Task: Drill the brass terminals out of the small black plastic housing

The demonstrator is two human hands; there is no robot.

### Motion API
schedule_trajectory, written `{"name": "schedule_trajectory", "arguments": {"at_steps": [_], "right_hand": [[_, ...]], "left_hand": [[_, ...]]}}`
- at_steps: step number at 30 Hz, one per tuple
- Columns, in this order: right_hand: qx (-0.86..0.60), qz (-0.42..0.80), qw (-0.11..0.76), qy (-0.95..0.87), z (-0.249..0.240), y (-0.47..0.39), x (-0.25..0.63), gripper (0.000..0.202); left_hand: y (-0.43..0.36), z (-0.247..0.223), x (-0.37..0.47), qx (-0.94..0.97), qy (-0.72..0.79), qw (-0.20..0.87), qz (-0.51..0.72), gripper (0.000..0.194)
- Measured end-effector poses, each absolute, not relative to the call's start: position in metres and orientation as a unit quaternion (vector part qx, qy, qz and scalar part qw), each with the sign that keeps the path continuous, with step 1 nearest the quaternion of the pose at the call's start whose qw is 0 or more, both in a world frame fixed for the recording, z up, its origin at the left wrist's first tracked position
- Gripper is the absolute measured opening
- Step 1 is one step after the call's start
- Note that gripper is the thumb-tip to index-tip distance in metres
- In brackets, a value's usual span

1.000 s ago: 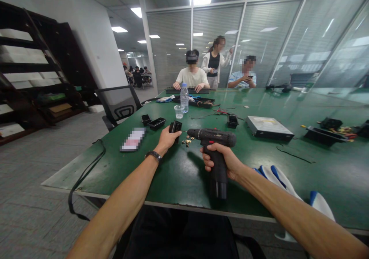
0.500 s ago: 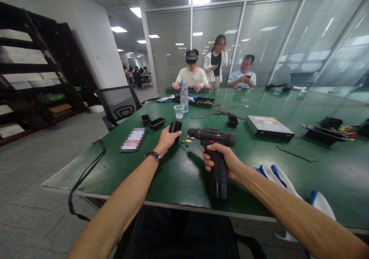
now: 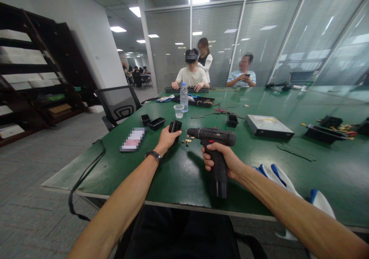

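My left hand (image 3: 167, 139) grips a small black plastic housing (image 3: 175, 127), tilted up just above the green table (image 3: 115, 174). In my right hand (image 3: 219, 157) is a black cordless drill (image 3: 217, 136), held level with its bit pointing left at the housing. The bit's tip reaches the housing's right side by my left thumb; whether it touches a screw there is too small to tell. Several small brass-coloured metal pieces (image 3: 188, 140) lie on the table beneath the bit. Two more black housings (image 3: 157, 123) rest beyond my left hand.
A plastic cup (image 3: 179, 111) and a water bottle (image 3: 184, 97) stand behind the housing. To the left lies a phone (image 3: 133, 140); to the right, a metal disc drive (image 3: 269, 127), a black tray (image 3: 325, 134) and white-blue gloves (image 3: 279, 178). People (image 3: 192, 74) are across the table.
The standing person in the background has moved left, behind the seated person. My hands, the drill and the housing hold nearly the same position.
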State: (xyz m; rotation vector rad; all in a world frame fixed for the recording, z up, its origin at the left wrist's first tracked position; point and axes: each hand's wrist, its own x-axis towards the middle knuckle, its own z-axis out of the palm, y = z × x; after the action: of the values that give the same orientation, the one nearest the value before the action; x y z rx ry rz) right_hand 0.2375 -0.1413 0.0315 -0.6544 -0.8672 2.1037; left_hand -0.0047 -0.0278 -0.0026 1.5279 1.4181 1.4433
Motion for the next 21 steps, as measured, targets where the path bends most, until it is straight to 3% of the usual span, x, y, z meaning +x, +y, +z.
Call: {"name": "schedule_trajectory", "arguments": {"at_steps": [21], "right_hand": [[-0.245,0.825,0.378,-0.341,0.0297,-0.1401,0.238,0.015]], "left_hand": [[-0.0217,-0.008,-0.007,0.582,0.527,0.297,0.543,0.046]]}}
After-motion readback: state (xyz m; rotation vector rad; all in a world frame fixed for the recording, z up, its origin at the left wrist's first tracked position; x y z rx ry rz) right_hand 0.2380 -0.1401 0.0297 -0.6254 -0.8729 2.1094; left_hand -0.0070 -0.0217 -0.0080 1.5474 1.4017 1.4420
